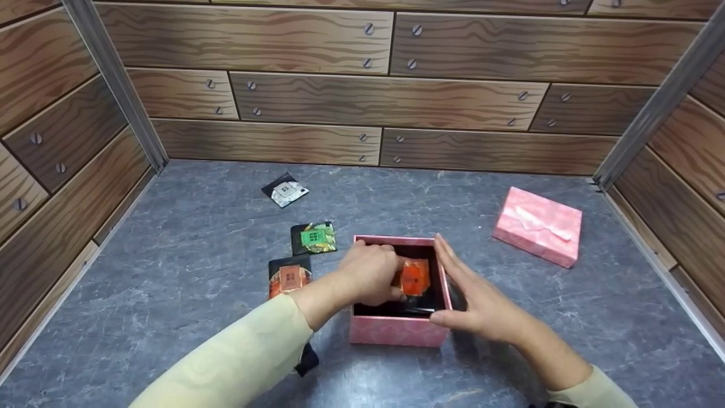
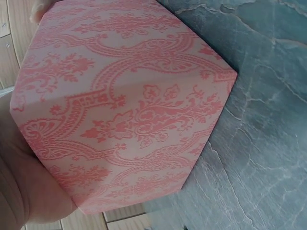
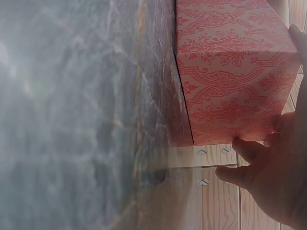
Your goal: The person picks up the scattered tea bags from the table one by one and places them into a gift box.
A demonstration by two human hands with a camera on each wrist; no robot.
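A pink open-topped box (image 1: 399, 331) with a dark interior stands on the table; its patterned sides fill much of the left wrist view. My left hand (image 1: 371, 272) reaches over its left rim, with the fingertips down inside. Beside those fingers lies a black sachet with an orange label (image 1: 416, 277); whether they pinch it is hidden. My right hand (image 1: 481, 306) rests along the box's right side, fingers extended towards the far corner and thumb on the near corner. In the right wrist view, its fingers (image 3: 249, 149) are spread against the box.
Left of the box lie black sachets with a silver label (image 1: 285, 191), a green label (image 1: 314, 238) and a reddish label (image 1: 290, 277), the last partly behind my left forearm. A pink lid (image 1: 538, 226) with a bow lies at the right. Wood-patterned walls (image 1: 385, 102) enclose the table.
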